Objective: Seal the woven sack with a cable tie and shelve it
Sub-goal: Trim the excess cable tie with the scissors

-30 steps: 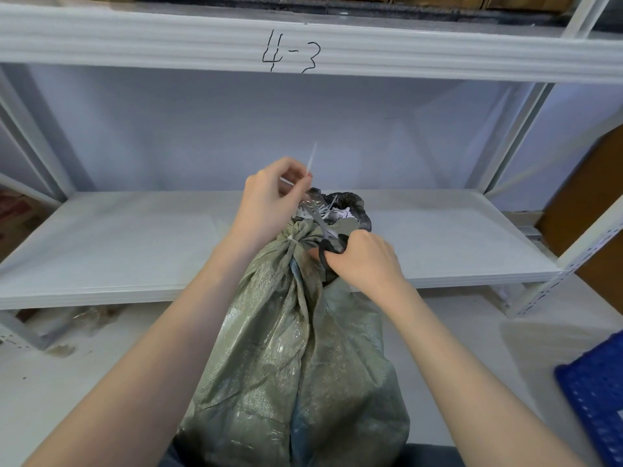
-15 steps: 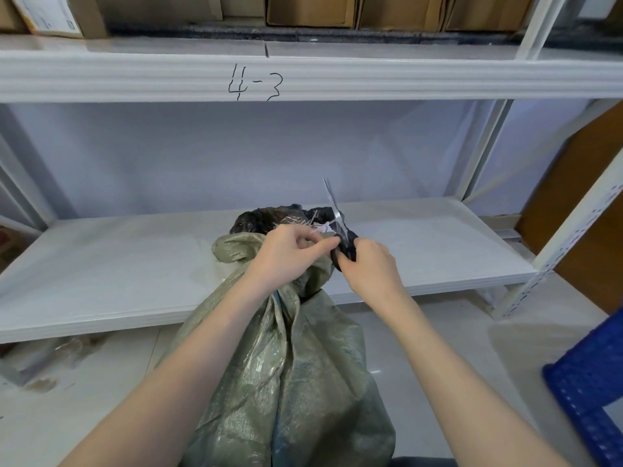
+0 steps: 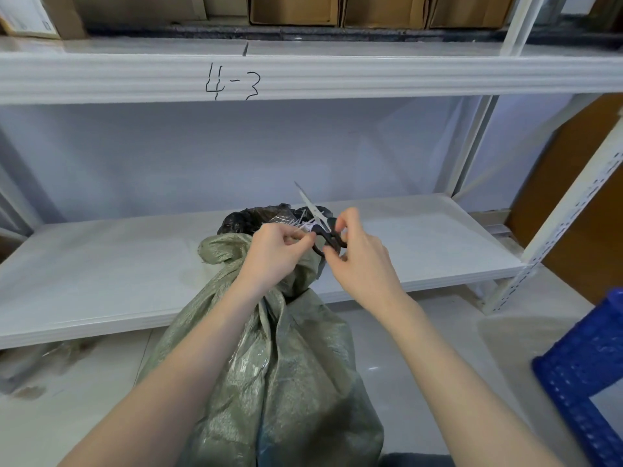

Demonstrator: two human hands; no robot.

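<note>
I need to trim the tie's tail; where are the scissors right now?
In the head view, the scissors are in the right hand, just right of centre above the woven sack's gathered neck, blades pointing up towards the shelf behind.

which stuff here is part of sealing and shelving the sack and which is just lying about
Part of the job: woven sack, cable tie at its neck, scissors in the right hand, left hand, white shelf.

Lying about: blue crate, cardboard boxes on the upper shelf.

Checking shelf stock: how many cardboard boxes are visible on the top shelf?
3: cardboard box centre, second box beside it, third box further right; more may be cropped.
</note>
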